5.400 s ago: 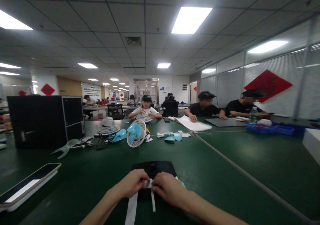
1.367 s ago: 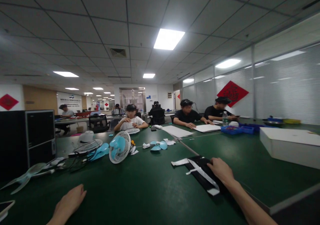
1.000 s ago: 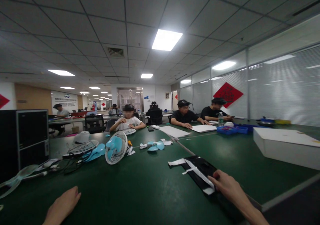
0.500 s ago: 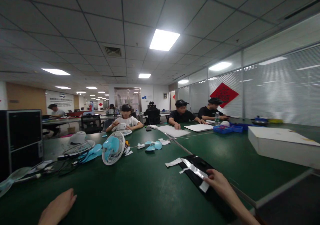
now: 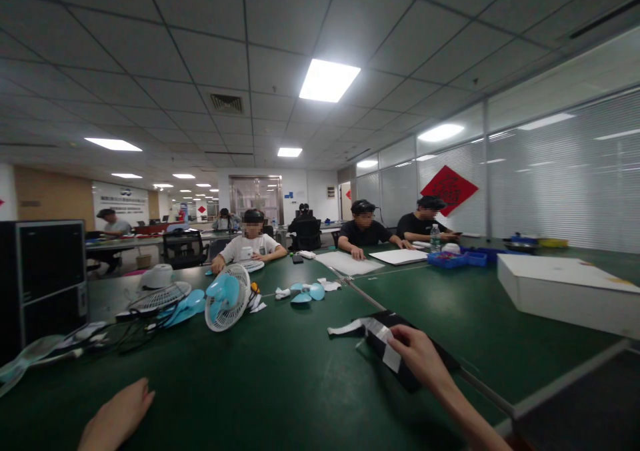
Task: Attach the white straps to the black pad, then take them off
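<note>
My right hand point(image 5: 413, 351) pinches the near end of a shiny silver-white strip point(image 5: 383, 334) between thumb and fingers. The strip is bent up from a flat black piece point(image 5: 415, 371), which may be a pouch or sheet; its exact kind is unclear. A loose pale tail of the strip reaches left over the green table point(image 5: 280, 384). At the lower left, my left hand point(image 5: 117, 414) rests low over the table with its fingers curled in, apart from the strip, and nothing shows in it.
Blue fan blades point(image 5: 303, 294) and a fan head with a white grille point(image 5: 227, 297) lie ahead. Cables and a black computer tower point(image 5: 53, 284) are at the left. A white box point(image 5: 565, 291) and blue trays point(image 5: 455, 257) stand right. Several people sit across.
My right hand has moved left and slightly up, carrying the strip's near end away from the black piece's near edge. My left hand has barely moved.
</note>
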A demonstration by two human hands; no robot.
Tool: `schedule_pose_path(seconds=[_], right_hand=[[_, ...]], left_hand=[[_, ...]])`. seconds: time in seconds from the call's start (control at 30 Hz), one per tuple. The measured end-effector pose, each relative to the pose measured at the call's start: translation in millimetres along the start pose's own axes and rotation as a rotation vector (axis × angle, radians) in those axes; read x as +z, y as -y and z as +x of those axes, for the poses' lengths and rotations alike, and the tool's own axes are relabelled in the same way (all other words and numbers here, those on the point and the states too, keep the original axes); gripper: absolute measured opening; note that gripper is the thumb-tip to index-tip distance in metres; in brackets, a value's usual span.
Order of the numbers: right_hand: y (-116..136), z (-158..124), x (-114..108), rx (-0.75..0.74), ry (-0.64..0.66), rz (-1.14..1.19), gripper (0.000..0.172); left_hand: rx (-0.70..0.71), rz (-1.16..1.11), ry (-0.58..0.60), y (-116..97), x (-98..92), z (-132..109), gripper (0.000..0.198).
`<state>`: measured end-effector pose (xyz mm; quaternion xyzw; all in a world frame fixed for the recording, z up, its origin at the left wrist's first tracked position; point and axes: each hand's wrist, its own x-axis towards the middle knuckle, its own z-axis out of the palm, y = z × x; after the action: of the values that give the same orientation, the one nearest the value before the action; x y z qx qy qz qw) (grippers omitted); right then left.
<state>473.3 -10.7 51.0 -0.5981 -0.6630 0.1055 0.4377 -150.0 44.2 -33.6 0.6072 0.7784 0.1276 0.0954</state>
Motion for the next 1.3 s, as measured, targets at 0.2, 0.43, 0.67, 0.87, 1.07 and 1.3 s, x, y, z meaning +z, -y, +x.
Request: schedule_pose_path(seconds=[0.2, 0.43, 0.67, 0.87, 1.07, 1.3], right_hand=[[21.9, 13.2, 5.7, -0.1, -0.053, -0.014, 0.025], [16.0, 26.6, 42.7, -0.388, -0.121, -0.337, 0.026], [5.6, 7.4, 63.3, -0.457, 0.149, -0.613, 0.028], [4.8, 0.0, 61.3, -0.389, 0.296, -0.503, 0.015], [-29.1, 36.4, 24.2, -0.178, 0.01, -0.55, 0.03], [-84.6, 60.0, -9.6, 0.172, -0.014, -0.77, 0.023]], left_hand=[[0.014, -0.02, -0.029, 8.1, 6.9, 7.8, 0.036], [0.046, -0.002, -0.043, 8.3, 9.0, 6.9, 0.034], [0.072, 0.002, -0.065, 5.1, 7.7, 3.8, 0.028], [0.023, -0.038, -0.044, 4.9, 5.2, 4.3, 0.033], [0.018, -0.034, -0.076, -1.2, 2.5, 0.8, 0.028], [0.109, -0.017, -0.042, 11.6, 15.5, 11.5, 0.031]])
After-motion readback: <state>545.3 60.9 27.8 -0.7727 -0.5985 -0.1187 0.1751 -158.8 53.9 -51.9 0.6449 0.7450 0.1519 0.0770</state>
